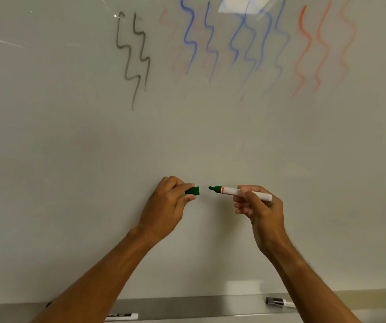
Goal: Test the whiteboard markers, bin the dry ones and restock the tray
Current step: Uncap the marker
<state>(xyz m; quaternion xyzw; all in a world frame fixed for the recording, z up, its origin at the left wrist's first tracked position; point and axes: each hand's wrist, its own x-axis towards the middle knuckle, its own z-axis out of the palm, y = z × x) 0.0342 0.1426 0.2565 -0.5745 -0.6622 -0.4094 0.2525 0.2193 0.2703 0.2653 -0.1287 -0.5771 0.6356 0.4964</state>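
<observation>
Single head-worn view, wide-angle. Faces whiteboard (pixel 210 141) straight on from close range, tilted slightly up: board fills nearly whole frame. Squiggle marks (pixel 136 54) run across top of frame, bowed by lens. Tray (pixel 187 306) strip along bottom edge. Left hand (pixel 166 208) and right hand (pixel 261 208) enter from bottom, meeting lower centre. No second view.

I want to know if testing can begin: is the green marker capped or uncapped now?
Uncapped. The left hand pinches the green cap, apart from the bare tip of the marker that the right hand holds.
</observation>
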